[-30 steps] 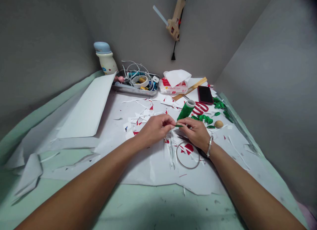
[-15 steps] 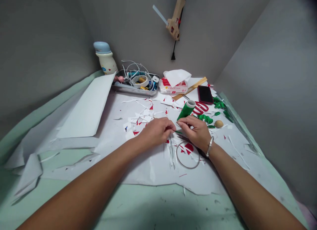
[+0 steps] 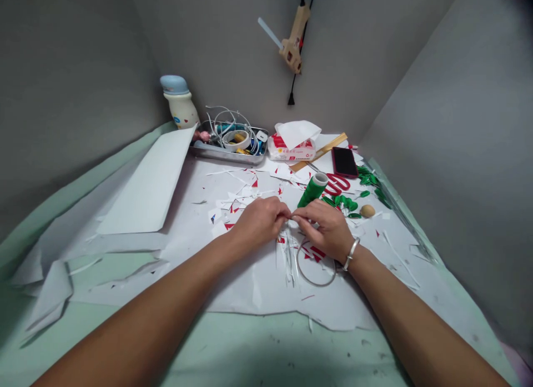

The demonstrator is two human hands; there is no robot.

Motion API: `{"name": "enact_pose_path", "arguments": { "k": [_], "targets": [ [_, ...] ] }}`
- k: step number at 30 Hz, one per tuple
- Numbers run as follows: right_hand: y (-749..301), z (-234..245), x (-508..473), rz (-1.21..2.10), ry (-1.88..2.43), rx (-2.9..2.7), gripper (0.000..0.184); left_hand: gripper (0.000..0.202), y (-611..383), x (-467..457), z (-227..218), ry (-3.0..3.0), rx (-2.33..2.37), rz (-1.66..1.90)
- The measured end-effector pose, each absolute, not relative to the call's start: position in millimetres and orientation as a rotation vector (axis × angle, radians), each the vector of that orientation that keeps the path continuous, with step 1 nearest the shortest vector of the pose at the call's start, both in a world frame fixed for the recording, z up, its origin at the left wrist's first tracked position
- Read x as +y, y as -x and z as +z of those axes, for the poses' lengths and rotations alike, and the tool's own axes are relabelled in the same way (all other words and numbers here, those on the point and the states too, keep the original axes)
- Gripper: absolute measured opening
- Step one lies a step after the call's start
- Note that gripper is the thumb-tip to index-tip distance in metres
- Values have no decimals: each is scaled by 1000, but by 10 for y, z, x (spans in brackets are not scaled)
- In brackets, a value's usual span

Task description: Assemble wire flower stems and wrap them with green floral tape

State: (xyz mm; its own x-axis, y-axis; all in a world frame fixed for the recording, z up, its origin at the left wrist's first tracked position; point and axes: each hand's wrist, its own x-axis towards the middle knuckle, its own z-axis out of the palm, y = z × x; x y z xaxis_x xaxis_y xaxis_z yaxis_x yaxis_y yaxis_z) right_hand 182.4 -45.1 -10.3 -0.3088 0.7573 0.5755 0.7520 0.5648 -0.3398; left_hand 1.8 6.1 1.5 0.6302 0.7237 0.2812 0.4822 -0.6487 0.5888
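Left hand (image 3: 260, 221) and right hand (image 3: 322, 229) now closer than in previous frame, fingers pinched together on thin strip (image 3: 290, 217), too small to identify; green tape roll (image 3: 312, 190) tilted just beyond right hand; wire hoop (image 3: 316, 270) below, on scrap-strewn paper sheet (image 3: 250, 281); red scissors (image 3: 337, 182), green leaves (image 3: 343, 202) farther beyond

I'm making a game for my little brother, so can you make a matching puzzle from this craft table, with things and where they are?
Things:
1. Hot glue gun
2. Silver bangle
3. Phone
4. Metal tray

Places:
A. Around the right wrist
B. Holding white cables and a roll of tape
C. Hanging on the wall
D. Lying behind the red scissors

Right pairs: 1-C, 2-A, 3-D, 4-B
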Motion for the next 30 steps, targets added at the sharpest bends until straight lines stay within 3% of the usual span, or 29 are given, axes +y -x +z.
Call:
{"name": "enact_pose_path", "arguments": {
  "k": [7, 13, 17, 25, 30],
  "targets": [
    [-1924, -194, -341, 262, 1313, -1865, 15, 12, -8, 58, 94, -2065, 851, 720],
    [-1826, -157, -426, 118, 1182, -2206, 14, 14, 0, 95, 71, -2071, 1050, 903],
    [-1810, -102, -455, 22, 1145, -2152, 14, 19, 1, 85, 27, -2334, 1052, 764],
    [-1930, -189, -329, 341, 1303, -1869, 15, 14, 0, 49, 104, -2094, 836, 636],
    [-1858, -194, -384, 281, 1241, -2088, 15, 12, 5, 98, 113, -1948, 976, 793]
  ]
}}
